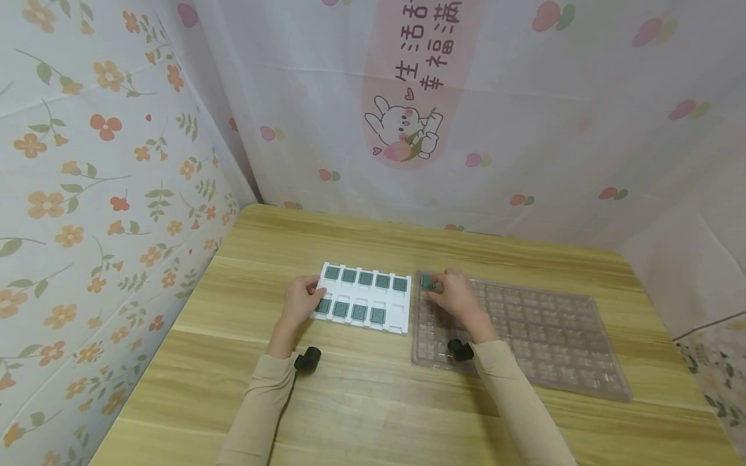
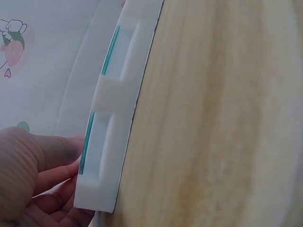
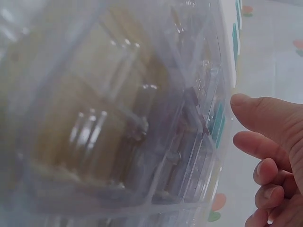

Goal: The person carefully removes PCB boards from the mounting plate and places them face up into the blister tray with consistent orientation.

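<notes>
My left hand (image 1: pixel 302 299) grips the left end of a white tray (image 1: pixel 402 329), thumb on top and the other fingers curled below in the left wrist view. Square green chips (image 1: pixel 365 278) sit in two rows of slots in this tray; the front right slot is bare. To the right lies a clear plastic tray (image 1: pixel 559 388) with many small pockets. One green chip (image 3: pixel 217 124) is in its far left corner pocket. Right beside that chip is my right hand (image 1: pixel 457 298); in the right wrist view its thumb and forefinger stand apart with nothing between them.
Both trays lie side by side on a wood-grain table (image 1: pixel 361 401). A printed curtain (image 1: pixel 326 129) hangs behind the table's far edge, and a flowered one (image 1: pixel 116 226) along the left. Small black cameras (image 1: pixel 307 359) are strapped to both wrists.
</notes>
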Demonstrator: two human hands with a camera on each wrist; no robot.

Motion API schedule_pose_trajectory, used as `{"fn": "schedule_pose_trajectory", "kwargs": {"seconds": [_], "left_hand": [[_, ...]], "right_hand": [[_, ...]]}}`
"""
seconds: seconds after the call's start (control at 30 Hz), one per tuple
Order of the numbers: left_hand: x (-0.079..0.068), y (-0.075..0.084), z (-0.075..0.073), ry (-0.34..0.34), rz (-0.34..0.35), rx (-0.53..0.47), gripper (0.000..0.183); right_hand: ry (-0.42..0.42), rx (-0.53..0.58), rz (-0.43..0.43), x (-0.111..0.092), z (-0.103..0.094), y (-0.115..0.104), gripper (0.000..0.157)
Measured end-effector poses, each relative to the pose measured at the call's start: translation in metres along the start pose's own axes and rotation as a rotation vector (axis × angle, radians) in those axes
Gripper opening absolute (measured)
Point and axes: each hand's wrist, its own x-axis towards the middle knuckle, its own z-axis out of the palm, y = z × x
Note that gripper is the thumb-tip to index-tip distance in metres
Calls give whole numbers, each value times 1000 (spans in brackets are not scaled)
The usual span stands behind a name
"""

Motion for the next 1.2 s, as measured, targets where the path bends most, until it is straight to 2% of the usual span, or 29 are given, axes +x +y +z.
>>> {"fn": "schedule_pose_trajectory", "kwargs": {"seconds": [0.47, 0.7, 0.87, 1.1, 1.2], "left_hand": [[0, 0, 1, 9, 13, -3, 33], [-1, 3, -1, -10, -23, -10, 34], [-1, 3, -2, -9, -19, -19, 34], [-1, 2, -1, 4, -7, -3, 34], [-1, 3, -1, 6, 1, -4, 34]], "right_hand": [[63, 18, -80, -16, 1, -12, 24], [80, 22, -110, -20, 1, -18, 26], [84, 11, -161, -21, 0, -25, 28], [49, 42, -130, -25, 0, -34, 30], [60, 54, -146, -26, 1, -37, 28]]}}
